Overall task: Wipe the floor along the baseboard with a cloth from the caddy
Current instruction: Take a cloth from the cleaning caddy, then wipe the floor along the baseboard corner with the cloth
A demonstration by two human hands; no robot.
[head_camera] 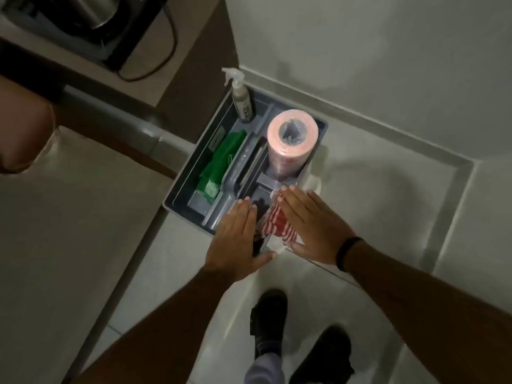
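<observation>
Grey plastic caddy (pixel 177 195) on pale tiled floor (pixel 374 195), in the corner, far side against the baseboard (pixel 360 117). Red-and-white striped cloth (pixel 277 227) crumpled in the caddy's near-right compartment, spilling over the near rim. Part of the cloth is covered, possibly pressed flat. Baseboard is pale, runs along the wall.

Spray bottle (pixel 242 105) label txt unreadable

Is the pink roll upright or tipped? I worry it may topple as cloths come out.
Upright: the pink roll stands on end in the caddy, its hollow core facing the camera.
</observation>
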